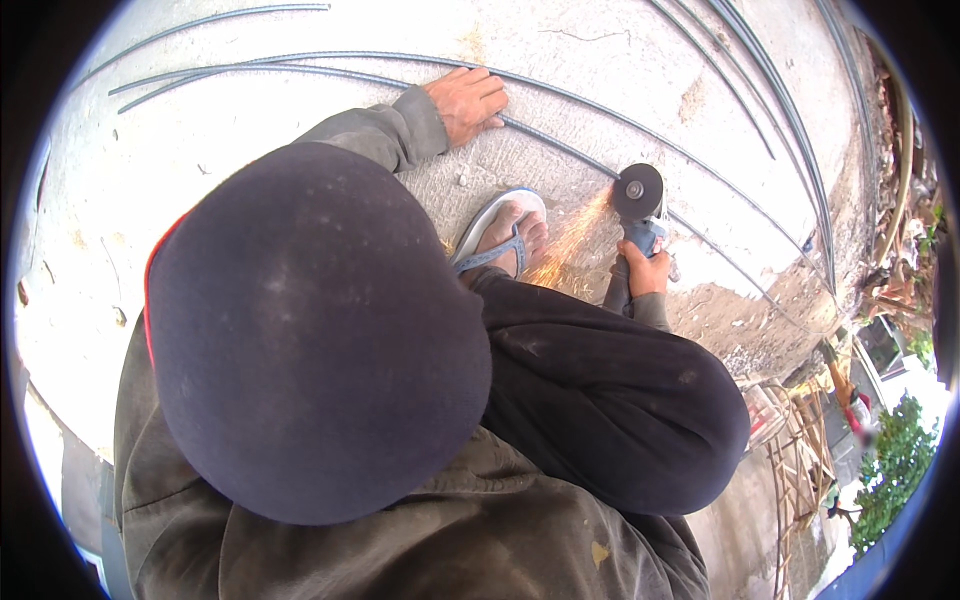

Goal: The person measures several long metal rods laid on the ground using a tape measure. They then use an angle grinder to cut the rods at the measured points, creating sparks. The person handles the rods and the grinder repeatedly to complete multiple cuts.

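Observation:
My right hand (646, 268) is closed around the body of a blue-grey angle grinder (642, 237). The grinder's dark cutting disc (638, 190) meets a ribbed steel rebar (560, 146), and orange sparks (572, 240) spray down and left from that spot. Farther left, my left hand (468, 104) presses on the same rebar, its fingers bent over it and partly hiding it. Alongside runs a second rebar (600, 108), just past my fingertips. A foot in a pale flip-flop (500, 232) stands near the sparks.
The bars lie on a rough concrete slab (560, 40). More rebars (790, 100) lie at the far right, and another bar (220, 16) at the far left. My bent legs in dark trousers (610, 390) fill the near side. Sticks and debris (800, 450) lie beyond the slab's right edge.

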The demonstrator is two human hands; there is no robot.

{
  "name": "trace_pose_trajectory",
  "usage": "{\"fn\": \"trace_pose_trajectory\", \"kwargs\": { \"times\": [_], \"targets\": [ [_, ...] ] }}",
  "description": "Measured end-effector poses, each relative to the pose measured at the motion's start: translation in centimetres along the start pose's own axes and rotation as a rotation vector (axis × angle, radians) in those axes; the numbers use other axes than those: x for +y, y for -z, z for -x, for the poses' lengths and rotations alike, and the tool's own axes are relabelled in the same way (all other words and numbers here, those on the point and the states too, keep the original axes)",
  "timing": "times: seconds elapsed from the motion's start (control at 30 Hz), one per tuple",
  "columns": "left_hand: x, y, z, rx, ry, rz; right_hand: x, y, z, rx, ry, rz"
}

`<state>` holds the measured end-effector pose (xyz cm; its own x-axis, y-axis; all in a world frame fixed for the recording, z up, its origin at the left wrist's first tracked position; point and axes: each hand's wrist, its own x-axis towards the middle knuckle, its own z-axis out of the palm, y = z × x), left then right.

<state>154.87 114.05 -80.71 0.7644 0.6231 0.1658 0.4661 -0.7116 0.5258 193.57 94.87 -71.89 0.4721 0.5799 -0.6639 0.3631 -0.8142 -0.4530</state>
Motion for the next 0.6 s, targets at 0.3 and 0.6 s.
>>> {"fn": "trace_pose_trajectory", "kwargs": {
  "times": [0.3,0.6],
  "targets": [
    [0.0,0.6,0.0,0.057,-0.024,0.041,-1.2,-0.6,0.9,0.014,-0.034,-0.001],
    [2.8,4.8,0.3,-0.132,0.143,-0.101,-2.3,6.6,8.1,0.287,-0.029,-0.532]
  ]
}}
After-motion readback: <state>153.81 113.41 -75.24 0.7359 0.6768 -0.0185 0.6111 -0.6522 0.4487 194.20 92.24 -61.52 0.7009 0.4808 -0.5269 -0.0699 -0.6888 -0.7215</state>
